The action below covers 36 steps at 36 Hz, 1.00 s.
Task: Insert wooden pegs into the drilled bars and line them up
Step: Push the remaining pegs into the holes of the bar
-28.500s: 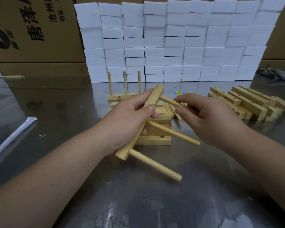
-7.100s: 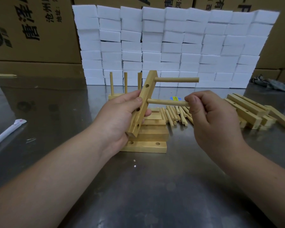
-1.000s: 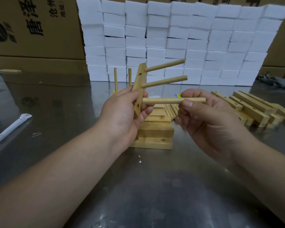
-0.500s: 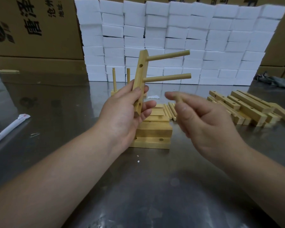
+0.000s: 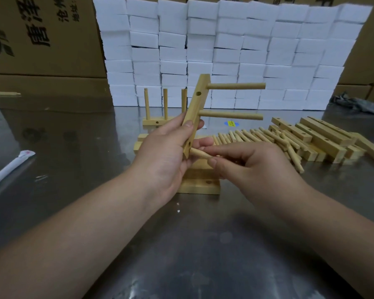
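While the left hand (image 5: 166, 156) grips the drilled bar (image 5: 197, 104) near-upright over the worktop's (image 5: 203, 244) middle, presenting its lowest hole, the right hand (image 5: 253, 169) pinches a third peg (image 5: 200, 153), tip at the hole, apparently to seat it.

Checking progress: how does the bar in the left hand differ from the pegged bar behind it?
The held bar is tilted near upright in the left hand; the back bar lies flat on the table. The held bar's pegs point sideways, the back bar's upward. The held bar has two seated, a third peg at its lower end in the right hand; the back bar shows three. Both are pale drilled wood.
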Tool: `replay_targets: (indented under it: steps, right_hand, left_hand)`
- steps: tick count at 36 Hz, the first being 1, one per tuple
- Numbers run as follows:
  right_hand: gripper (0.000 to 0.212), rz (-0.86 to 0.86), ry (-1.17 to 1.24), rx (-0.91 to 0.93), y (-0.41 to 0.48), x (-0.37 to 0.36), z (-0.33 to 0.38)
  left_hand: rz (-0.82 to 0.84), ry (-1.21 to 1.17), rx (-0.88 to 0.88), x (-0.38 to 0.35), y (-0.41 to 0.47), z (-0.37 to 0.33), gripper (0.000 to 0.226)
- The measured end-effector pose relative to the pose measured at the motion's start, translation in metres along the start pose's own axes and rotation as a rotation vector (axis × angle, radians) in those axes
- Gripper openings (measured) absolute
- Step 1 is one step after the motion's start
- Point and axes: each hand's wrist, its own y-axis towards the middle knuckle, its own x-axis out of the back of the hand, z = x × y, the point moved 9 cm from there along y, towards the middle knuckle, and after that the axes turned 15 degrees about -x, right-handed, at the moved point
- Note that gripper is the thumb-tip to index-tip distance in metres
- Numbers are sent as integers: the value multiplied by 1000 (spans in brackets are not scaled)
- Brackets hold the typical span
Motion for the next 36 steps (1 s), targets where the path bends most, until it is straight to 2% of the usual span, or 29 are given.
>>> replay_targets:
  steps: [11,14,16,20,26,32,36]
  right_hand:
    - [22,-37,16,23,-2,4,6]
    - [18,-64,-65,20,-4,5,8]
    - [7,-96,-110,-11,-3,8,5]
    - [15,-85,-106,-27,-3,7,4]
    - [5,-115,-265,58,-6,6,14]
    - [22,-138,-344,154,-10,7,22]
    - [23,-159,-349,179,-13,7,27]
  left_hand:
    - [64,136,-54,-4,-3,-2,32]
    - [82,168,-57,-4,-3,-1,33]
    - [83,184,-58,-4,-4,-2,33]
    - [83,186,-62,-5,-5,-2,34]
    - [80,188,-62,-4,-6,-3,32]
    - [92,151,-57,-6,-7,-1,31]
    - [116,184,-71,-7,-8,0,33]
